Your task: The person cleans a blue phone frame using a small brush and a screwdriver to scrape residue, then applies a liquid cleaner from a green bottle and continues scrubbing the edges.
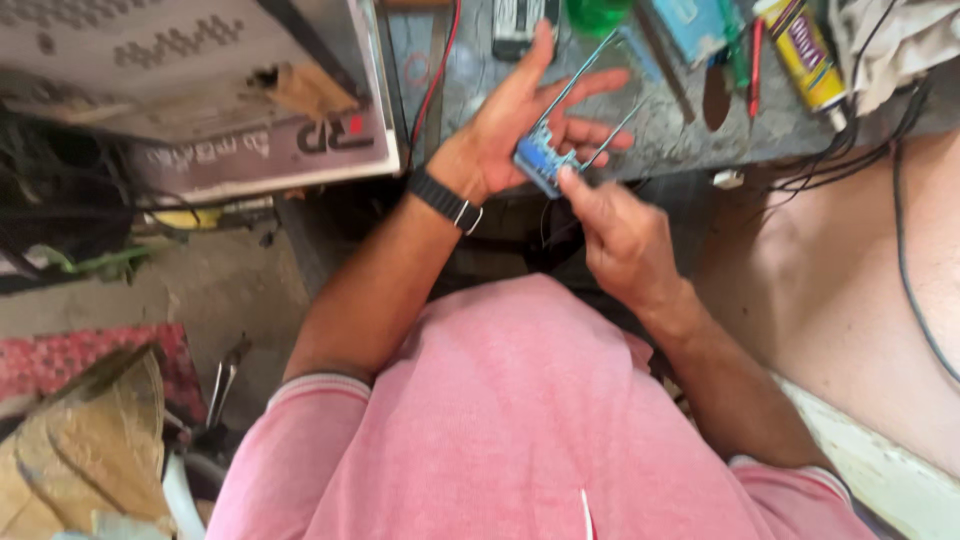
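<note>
While the left hand lies palm up with its fingers spread loosely above the near edge of the counter, a small blue circuit board rests across its palm and lower fingers, held there rather than gripped. Two thin metal rods rise from the board, running up past the fingers toward the back of the counter. A dark watch circles the left wrist. Just below the board, the right hand is curled, its forefinger and thumb pinched on the board's near corner. Both arms come out of a pink shirt with pale cuffs. Further back on the counter lie a yellow glue tube, a red pen, a green round object and a bundle of black cables. At the left stands a worn cardboard box, and pliers lie on the floor below it.
</note>
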